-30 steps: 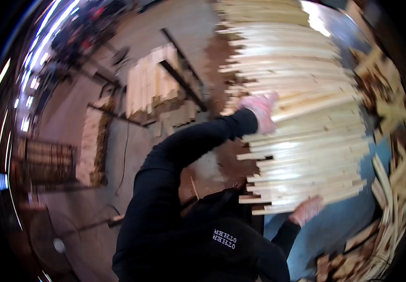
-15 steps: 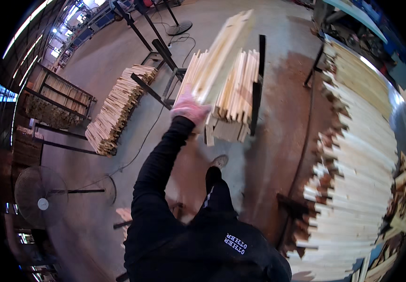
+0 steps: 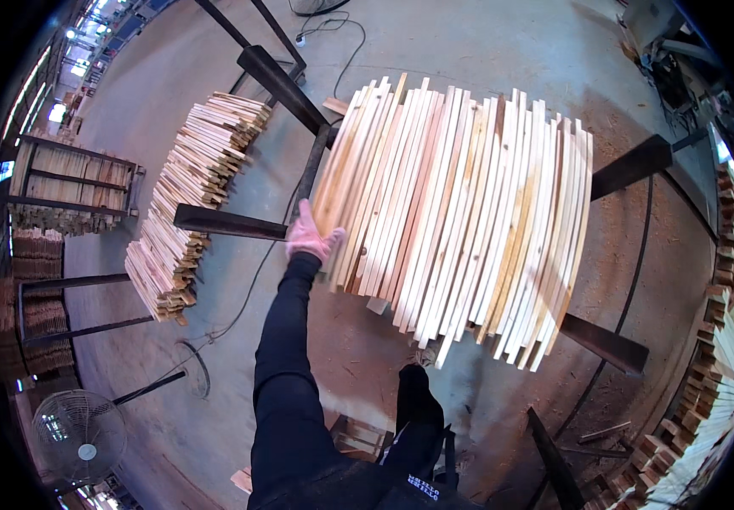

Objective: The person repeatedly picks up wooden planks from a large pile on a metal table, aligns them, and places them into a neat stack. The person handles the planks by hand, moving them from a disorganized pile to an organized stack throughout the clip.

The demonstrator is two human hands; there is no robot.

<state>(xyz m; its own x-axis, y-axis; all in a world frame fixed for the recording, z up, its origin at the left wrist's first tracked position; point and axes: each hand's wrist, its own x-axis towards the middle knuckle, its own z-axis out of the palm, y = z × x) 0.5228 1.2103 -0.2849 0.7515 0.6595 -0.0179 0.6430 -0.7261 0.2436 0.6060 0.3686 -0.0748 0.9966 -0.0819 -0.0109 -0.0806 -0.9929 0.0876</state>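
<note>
My left hand (image 3: 314,241), in a pink glove, is at the near left corner of a wide layer of pale wooden strips (image 3: 443,212). Its fingers lie along the outer side and the thumb reaches over the near end of the leftmost strip (image 3: 333,197), which is slightly blurred. The strips run side by side, with uneven near ends, across a dark metal rack (image 3: 286,89). More wood shows below their near edge. My right hand is out of view.
Another row of strips (image 3: 192,195) lies to the left on dark bars. A standing fan (image 3: 79,438) is at lower left, with a cable (image 3: 252,293) on the floor. Stacked timber (image 3: 698,408) lines the right. Dark rack arms (image 3: 609,344) jut out on the right.
The pale board that was slanting raised above the stack is down, and strips lie flat across the rack. My left hand is at the stack's left edge. The view has shifted.
</note>
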